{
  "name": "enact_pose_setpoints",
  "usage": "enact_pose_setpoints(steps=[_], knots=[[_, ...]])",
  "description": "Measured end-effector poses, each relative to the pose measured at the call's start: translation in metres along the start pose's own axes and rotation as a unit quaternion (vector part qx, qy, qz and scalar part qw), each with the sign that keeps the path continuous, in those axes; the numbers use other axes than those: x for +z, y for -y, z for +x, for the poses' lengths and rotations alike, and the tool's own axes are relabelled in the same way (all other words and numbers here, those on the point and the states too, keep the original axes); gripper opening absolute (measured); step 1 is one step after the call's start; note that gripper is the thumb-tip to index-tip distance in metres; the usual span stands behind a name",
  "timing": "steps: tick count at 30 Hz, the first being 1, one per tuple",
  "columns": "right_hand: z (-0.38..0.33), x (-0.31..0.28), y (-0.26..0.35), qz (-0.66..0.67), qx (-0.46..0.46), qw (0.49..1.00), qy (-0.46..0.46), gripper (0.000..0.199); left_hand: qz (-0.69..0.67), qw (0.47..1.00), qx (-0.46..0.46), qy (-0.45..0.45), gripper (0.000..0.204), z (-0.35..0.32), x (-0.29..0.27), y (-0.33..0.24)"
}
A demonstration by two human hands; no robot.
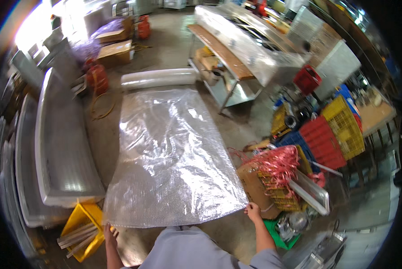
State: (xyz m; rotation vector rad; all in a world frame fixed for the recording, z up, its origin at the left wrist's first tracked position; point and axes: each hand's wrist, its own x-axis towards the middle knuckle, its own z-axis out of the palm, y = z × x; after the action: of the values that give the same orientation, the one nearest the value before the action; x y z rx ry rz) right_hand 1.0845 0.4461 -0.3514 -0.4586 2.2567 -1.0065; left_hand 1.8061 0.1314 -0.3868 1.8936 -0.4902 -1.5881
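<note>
A wide sheet of clear bubble wrap (174, 157) stretches out in front of me, shiny and slightly rippled. Its far end runs to a thick roll of bubble wrap (158, 78) lying across the floor. My left hand (111, 234) pinches the near left corner of the sheet. At the near right corner, my right hand (253, 211) is closed on the edge with bent fingers. The near edge spans between both hands, just ahead of my grey clothing.
Large metal panels (66, 143) lean at the left, beside a yellow crate (91, 231) holding strips. On the right are red plastic twine (279, 163) and stacked crates (322, 141). A wheeled metal table (228, 67) stands beyond the sheet. Red gas cylinders (96, 77) stand far left.
</note>
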Motion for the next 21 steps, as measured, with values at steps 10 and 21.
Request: enact_pose_setpoints(steps=[10, 21], knots=[[-0.01, 0.048, -0.018, -0.126, -0.02, 0.991, -0.027, 0.024, 0.118, 0.985, -0.029, 0.119, 0.049, 0.017, 0.094, 0.004], [0.008, 0.052, -0.067, 0.028, 0.205, 0.973, 0.102, 0.037, 0.2, 0.976, -0.007, 0.09, 0.031, -0.078, 0.118, 0.008]])
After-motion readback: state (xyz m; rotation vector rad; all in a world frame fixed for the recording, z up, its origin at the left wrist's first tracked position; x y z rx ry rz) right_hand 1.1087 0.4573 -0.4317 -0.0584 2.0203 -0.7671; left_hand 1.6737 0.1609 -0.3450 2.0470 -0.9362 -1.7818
